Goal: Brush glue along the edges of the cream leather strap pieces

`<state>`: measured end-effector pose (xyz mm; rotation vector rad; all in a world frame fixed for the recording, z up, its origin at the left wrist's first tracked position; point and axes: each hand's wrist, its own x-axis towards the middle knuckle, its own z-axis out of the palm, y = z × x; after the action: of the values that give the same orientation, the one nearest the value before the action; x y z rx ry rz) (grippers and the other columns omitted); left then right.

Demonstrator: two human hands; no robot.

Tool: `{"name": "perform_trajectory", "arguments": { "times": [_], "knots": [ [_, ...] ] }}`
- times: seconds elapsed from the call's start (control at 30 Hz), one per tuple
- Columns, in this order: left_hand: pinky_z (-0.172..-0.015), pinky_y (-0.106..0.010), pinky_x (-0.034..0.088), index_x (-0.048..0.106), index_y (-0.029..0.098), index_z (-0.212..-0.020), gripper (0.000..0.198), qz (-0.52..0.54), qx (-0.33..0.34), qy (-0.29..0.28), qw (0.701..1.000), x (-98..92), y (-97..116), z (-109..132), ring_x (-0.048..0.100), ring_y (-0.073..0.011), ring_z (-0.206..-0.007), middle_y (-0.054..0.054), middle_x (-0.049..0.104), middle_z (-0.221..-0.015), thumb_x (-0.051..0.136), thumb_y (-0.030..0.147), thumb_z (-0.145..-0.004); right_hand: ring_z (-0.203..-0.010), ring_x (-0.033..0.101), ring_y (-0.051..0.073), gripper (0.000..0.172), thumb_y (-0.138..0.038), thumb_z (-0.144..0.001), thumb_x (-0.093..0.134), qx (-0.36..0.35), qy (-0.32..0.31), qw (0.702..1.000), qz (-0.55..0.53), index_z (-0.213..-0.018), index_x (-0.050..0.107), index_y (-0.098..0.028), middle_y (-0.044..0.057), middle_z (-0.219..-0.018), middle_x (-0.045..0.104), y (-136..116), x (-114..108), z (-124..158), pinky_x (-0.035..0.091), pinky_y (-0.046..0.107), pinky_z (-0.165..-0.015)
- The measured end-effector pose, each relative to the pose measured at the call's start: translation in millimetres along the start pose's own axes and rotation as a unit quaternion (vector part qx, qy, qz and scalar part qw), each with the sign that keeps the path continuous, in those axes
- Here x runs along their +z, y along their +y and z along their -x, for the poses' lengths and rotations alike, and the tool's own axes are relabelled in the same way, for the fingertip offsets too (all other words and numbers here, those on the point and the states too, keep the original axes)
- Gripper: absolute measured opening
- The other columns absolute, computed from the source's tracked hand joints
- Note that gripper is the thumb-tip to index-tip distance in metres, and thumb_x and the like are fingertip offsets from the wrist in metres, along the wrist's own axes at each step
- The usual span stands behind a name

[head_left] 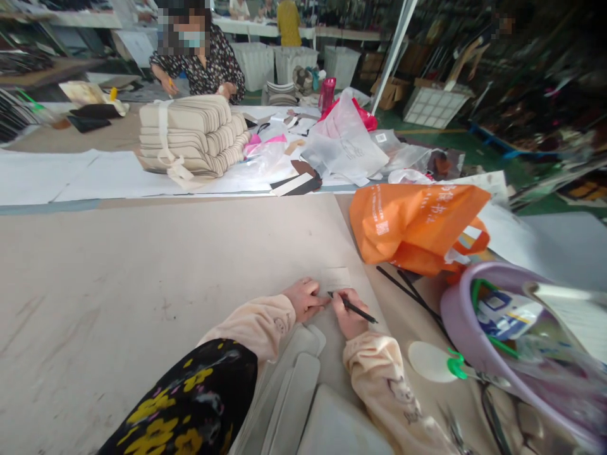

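Two hands: our right hand [349,323] pinches a black pen [363,311] at a paper slip [334,277] on our table [142,253]; left hand [305,299] beside, fingers loosely bent, undersides hidden, slip's near edge unclear

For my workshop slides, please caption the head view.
The right hand holds a pen by a pale slip, the left hand close beside, an orange bag beyond.
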<state>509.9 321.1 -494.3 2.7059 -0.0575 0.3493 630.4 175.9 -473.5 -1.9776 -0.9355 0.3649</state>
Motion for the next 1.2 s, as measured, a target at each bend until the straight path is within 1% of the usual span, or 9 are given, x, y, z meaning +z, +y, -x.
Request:
{"name": "perform_trajectory", "arguments": {
  "times": [0.1, 0.27, 0.4, 0.6, 0.73, 0.87, 1.07, 1.2],
  "knots": [
    [-0.075, -0.032, 0.039, 0.067, 0.024, -0.106, 0.034, 0.004, -0.007, 0.005, 1.000, -1.0, 2, 1, 0.040, -0.0177, -0.078, -0.005, 0.047, -0.084, 0.043, 0.039, -0.088, -0.062, 0.058, 0.015, 0.025, -0.042, -0.085, 0.048, -0.007, -0.003, 1.000, 0.012, -0.081, 0.057, -0.019, 0.002, -0.070, 0.065, 3, 1, -1, 0.045, 0.023, -0.064],
    [-0.074, -0.032, 0.038, 0.066, 0.024, -0.109, 0.035, 0.000, -0.014, -0.012, 1.000, -2.7, 2, 0, 0.040, -0.0175, -0.078, -0.005, 0.046, -0.085, 0.042, 0.040, -0.088, -0.060, 0.059, 0.016, 0.029, -0.047, -0.082, 0.049, -0.018, 0.015, 0.999, 0.022, -0.079, 0.057, -0.020, 0.001, -0.067, 0.065, 9, 7, -3, 0.045, 0.024, -0.061],
    [-0.073, -0.032, 0.037, 0.065, 0.026, -0.110, 0.035, 0.001, -0.009, -0.010, 1.000, -3.3, 2, -1, 0.040, -0.0175, -0.077, -0.005, 0.046, -0.084, 0.042, 0.039, -0.088, -0.060, 0.060, 0.016, 0.028, -0.046, -0.082, 0.049, -0.026, 0.022, 0.999, 0.025, -0.078, 0.058, -0.019, 0.001, -0.066, 0.065, 10, 11, -3, 0.045, 0.024, -0.059],
    [-0.073, -0.033, 0.038, 0.066, 0.026, -0.109, 0.033, 0.002, -0.014, -0.003, 1.000, -2.4, 3, 0, 0.041, -0.0184, -0.078, -0.006, 0.047, -0.084, 0.043, 0.037, -0.087, -0.058, 0.058, 0.014, 0.028, -0.044, -0.083, 0.049, -0.018, 0.039, 0.999, 0.027, -0.079, 0.058, -0.018, 0.001, -0.065, 0.064, 7, 9, -2, 0.044, 0.023, -0.059],
    [-0.073, -0.033, 0.038, 0.067, 0.025, -0.108, 0.034, 0.004, -0.016, -0.006, 1.000, -3.5, 3, -1, 0.040, -0.0181, -0.077, -0.006, 0.047, -0.083, 0.044, 0.037, -0.087, -0.060, 0.059, 0.014, 0.030, -0.046, -0.084, 0.049, -0.021, 0.025, 0.999, 0.026, -0.080, 0.059, -0.018, 0.002, -0.067, 0.065, 6, 9, -2, 0.043, 0.022, -0.060],
    [-0.072, -0.032, 0.037, 0.067, 0.026, -0.108, 0.034, 0.005, -0.018, -0.009, 1.000, -4.3, 3, -1, 0.039, -0.0175, -0.076, -0.005, 0.047, -0.083, 0.044, 0.036, -0.086, -0.058, 0.057, 0.014, 0.029, -0.045, -0.084, 0.048, -0.020, 0.019, 0.999, 0.027, -0.078, 0.058, -0.019, 0.000, -0.064, 0.063, 6, 8, -2, 0.042, 0.022, -0.058],
    [-0.072, -0.032, 0.037, 0.067, 0.025, -0.109, 0.034, 0.006, -0.012, 0.000, 1.000, -1.4, 1, -1, 0.041, -0.0179, -0.077, -0.006, 0.047, -0.084, 0.043, 0.037, -0.087, -0.058, 0.058, 0.014, 0.032, -0.046, -0.085, 0.047, -0.007, 0.051, 0.998, 0.024, -0.080, 0.058, -0.017, 0.002, -0.064, 0.064, 8, 8, 0, 0.043, 0.023, -0.060],
    [-0.072, -0.033, 0.038, 0.067, 0.025, -0.109, 0.034, 0.006, -0.010, 0.001, 1.000, -0.4, 1, -1, 0.040, -0.0179, -0.076, -0.006, 0.048, -0.083, 0.045, 0.035, -0.086, -0.061, 0.059, 0.014, 0.031, -0.046, -0.083, 0.049, -0.013, 0.044, 0.999, 0.030, -0.079, 0.059, -0.017, 0.002, -0.067, 0.065, 8, 9, -2, 0.043, 0.022, -0.061]
  ]
}}
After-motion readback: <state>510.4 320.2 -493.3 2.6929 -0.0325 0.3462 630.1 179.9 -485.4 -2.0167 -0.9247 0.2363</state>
